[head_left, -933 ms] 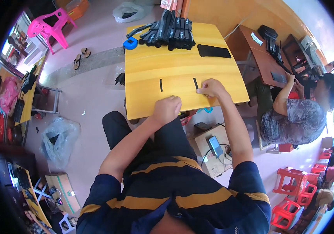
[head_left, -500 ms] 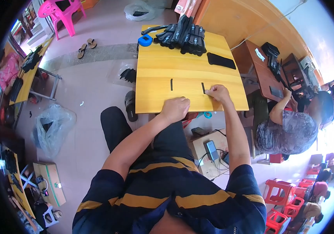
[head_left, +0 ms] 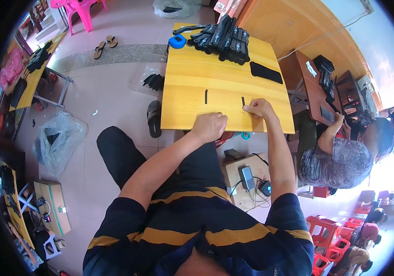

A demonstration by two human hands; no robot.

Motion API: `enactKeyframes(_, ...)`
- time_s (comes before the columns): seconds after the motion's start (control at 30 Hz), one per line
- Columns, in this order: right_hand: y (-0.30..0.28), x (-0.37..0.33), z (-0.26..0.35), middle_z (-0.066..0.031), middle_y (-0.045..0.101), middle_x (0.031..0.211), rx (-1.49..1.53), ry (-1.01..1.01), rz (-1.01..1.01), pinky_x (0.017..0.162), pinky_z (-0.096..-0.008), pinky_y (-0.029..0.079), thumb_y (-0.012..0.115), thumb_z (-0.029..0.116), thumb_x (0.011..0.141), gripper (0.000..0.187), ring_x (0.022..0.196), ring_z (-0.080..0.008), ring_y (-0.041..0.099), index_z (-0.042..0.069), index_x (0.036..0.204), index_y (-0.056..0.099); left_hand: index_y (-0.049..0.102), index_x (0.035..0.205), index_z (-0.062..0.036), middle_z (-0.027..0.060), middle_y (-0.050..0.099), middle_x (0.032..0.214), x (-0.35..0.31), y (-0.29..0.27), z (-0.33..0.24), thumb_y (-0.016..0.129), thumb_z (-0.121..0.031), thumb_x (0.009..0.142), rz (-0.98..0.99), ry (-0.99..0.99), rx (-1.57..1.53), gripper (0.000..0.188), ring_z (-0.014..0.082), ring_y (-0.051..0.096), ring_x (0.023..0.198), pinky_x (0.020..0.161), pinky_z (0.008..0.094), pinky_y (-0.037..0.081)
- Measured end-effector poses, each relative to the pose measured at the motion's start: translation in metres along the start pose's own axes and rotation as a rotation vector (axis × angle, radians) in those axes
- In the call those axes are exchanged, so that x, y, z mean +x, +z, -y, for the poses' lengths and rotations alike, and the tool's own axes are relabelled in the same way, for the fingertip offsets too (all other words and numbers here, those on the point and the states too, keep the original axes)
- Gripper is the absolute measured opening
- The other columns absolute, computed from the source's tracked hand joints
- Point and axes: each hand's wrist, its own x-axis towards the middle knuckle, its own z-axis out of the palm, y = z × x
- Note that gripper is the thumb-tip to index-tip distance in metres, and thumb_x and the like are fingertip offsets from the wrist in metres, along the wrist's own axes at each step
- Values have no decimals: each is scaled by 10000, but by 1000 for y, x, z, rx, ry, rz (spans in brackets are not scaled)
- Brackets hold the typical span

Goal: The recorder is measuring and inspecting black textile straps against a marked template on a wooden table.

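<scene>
My left hand (head_left: 210,126) rests at the near edge of the yellow wooden table (head_left: 187,76), fingers curled closed; anything inside them is hidden. To its right, my right hand (head_left: 260,109) pinches with thumb and fingers at the near end of a short black strip (head_left: 243,100), covering that end. Another short black strip (head_left: 206,96) lies on the tabletop beyond my left hand, apart from it. A pile of black padded straps (head_left: 222,41) lies at the far side, beside a blue tape measure (head_left: 177,41). Farther right is a flat black piece (head_left: 266,72).
A person in a patterned shirt (head_left: 339,158) sits at a brown table (head_left: 305,76) to the right. Under the near edge, a cardboard box (head_left: 233,172) carries a power bank (head_left: 247,177) and cables. Plastic bags (head_left: 61,145) and a slipper (head_left: 154,117) lie on the floor.
The whole view has shifted slightly. My right thumb now covers more of the right strip's near end. My left hand stays closed in about the same place.
</scene>
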Motion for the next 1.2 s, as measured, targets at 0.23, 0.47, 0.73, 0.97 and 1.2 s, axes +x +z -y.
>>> enactKeyframes(0.23,-19,6,11,-24,600,575,43,-25,257,457,-296,418,883,453,768,463,494,-126,565,72,672,637,604,810,-72,116,644,787,-1,2,0,626,-190,889,16,-26,5,143,331,680,760,659,462,554)
enactKeyframes(0.47,-2,26,9,-41,611,562,-72,-53,-125,468,-321,452,840,502,821,511,475,-134,576,50,660,663,608,802,-71,110,648,783,1,-2,-5,627,-198,883,42,-37,14,152,323,687,763,649,459,558)
enactKeyframes(0.73,-7,15,15,-19,591,570,-102,-77,31,467,-306,428,848,407,836,446,487,-119,557,64,663,622,632,824,-69,123,674,816,-2,-6,-2,605,-197,880,80,-53,-6,142,330,701,800,679,474,565)
enactKeyframes(0.97,-2,-4,-2,3,572,584,-73,-75,142,478,-289,431,824,365,860,410,506,-104,552,73,678,599,629,801,-57,130,668,789,1,-6,-1,600,-196,880,45,-6,-53,163,332,701,780,651,479,565)
enactKeyframes(1.2,-23,4,19,14,600,634,256,-76,33,500,-221,416,739,325,937,320,557,-78,575,108,738,615,628,806,-54,129,665,787,1,-5,1,607,-195,877,61,-6,-73,160,332,699,770,659,465,566)
